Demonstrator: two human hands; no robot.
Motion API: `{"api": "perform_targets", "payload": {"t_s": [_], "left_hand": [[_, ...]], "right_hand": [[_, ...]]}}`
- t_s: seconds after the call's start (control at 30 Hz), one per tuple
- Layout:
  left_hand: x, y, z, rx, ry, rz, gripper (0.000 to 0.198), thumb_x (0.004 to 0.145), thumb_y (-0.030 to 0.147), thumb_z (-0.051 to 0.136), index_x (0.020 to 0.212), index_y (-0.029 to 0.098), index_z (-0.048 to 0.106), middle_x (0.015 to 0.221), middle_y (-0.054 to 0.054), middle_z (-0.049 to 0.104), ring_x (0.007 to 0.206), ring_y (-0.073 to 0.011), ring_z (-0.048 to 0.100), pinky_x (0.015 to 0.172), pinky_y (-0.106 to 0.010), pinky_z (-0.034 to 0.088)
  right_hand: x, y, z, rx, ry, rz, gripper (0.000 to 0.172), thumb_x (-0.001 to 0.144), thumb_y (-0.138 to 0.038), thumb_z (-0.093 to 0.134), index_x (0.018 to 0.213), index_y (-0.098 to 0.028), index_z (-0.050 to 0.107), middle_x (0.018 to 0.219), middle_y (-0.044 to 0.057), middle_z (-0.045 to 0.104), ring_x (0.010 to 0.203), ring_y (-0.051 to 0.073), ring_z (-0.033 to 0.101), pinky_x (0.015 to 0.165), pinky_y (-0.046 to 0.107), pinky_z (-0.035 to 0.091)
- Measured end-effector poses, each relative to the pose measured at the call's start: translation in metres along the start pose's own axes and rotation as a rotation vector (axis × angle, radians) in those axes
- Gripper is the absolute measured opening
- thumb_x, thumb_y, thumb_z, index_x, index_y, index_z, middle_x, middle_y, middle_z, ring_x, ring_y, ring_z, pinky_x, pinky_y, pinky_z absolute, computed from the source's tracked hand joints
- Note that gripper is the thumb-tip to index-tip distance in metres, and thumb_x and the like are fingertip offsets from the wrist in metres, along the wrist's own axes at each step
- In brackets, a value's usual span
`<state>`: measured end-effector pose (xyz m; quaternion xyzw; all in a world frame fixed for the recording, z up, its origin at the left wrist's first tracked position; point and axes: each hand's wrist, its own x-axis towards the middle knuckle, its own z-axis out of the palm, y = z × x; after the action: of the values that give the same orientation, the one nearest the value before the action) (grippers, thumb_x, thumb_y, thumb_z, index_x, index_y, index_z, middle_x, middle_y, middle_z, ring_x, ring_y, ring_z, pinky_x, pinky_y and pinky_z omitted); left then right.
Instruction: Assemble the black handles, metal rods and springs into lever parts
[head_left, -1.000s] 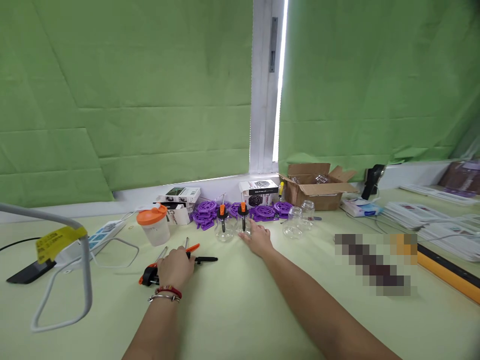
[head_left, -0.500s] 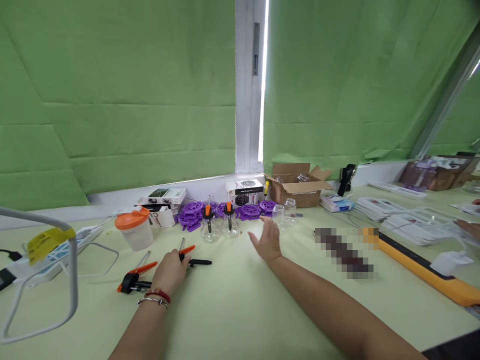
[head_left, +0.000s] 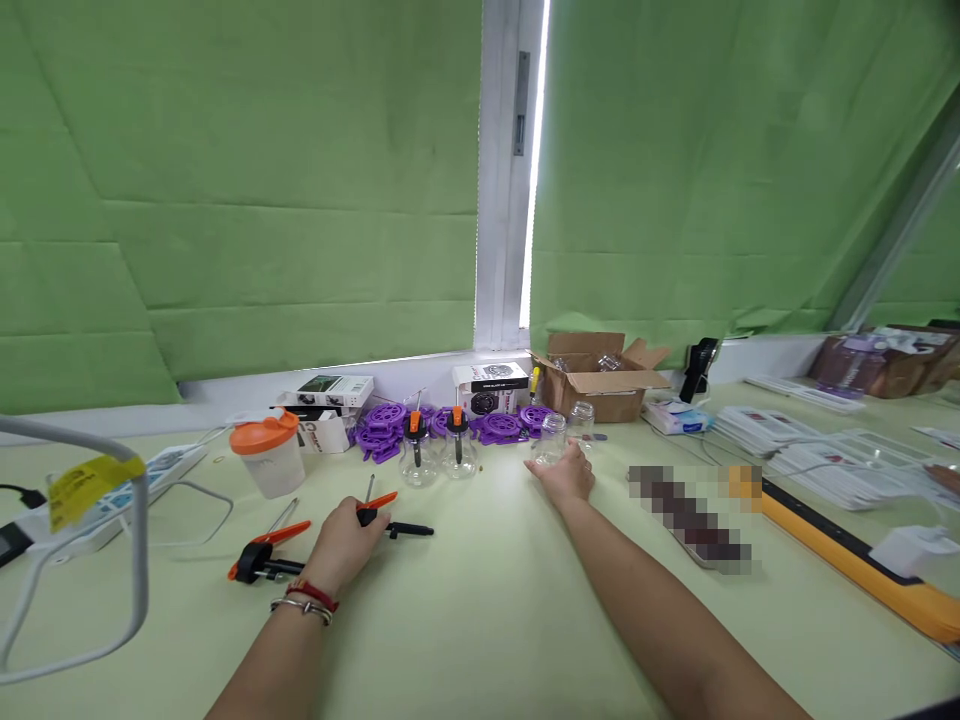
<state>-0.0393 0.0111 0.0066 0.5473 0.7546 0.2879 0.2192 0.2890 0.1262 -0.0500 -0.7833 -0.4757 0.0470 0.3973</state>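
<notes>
Moved: only right hand (head_left: 568, 478), down from raised hover to table (head_left: 480, 620). Left to right now:
- left hand (head_left: 346, 540) pinched shut on black-orange nozzle (head_left: 390, 522), long axis left-right, stem pointing right
- two capped jars (head_left: 437, 455) between hands
- right hand fingertips against open glass jar (head_left: 552, 442), which stands just beyond them, window side; closure round it unclear
- right hand nearer that jar
</notes>
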Motion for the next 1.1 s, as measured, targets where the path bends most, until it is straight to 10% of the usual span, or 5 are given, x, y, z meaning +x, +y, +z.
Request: {"api": "perform_targets", "payload": {"t_s": [0.3,0.83,1.1], "left_hand": [[-0.009,0.012,0.007,-0.643,-0.088,-0.185,0.053,0.055,0.042,0.073,0.090,0.015,0.043,0.061,0.000,0.058,0.058,-0.0172,0.059,0.052,-0.028,0.043],[-0.019,0.022,0.018,-0.945,-0.249,-0.138,0.044,0.056,0.042,0.075,0.081,0.017,0.049,0.061,0.005,0.053,0.055,-0.0094,0.052,0.050,-0.023,0.039],[-0.023,0.028,0.019,-1.142,-0.176,-0.155,0.030,0.061,0.034,0.071,0.074,0.017,0.050,0.063,0.004,0.055,0.053,-0.0090,0.054,0.048,-0.022,0.037]], "right_hand": [[-0.001,0.002,-0.005,-0.032,-0.066,-0.014,0.081,0.054,-0.053,0.066,0.122,-0.013,0.045,0.124,0.020,0.050,0.113,0.035,0.047,0.093,0.043,0.037],[-0.043,0.007,-0.018,0.420,-0.341,-0.082,0.088,0.051,-0.044,0.073,0.126,-0.018,0.036,0.127,0.012,0.049,0.115,0.026,0.049,0.095,0.035,0.040],[-0.078,-0.029,-0.055,0.330,-0.552,-0.497,0.080,0.046,-0.029,0.078,0.119,-0.027,0.045,0.121,0.004,0.049,0.113,0.023,0.046,0.095,0.036,0.039]]}}
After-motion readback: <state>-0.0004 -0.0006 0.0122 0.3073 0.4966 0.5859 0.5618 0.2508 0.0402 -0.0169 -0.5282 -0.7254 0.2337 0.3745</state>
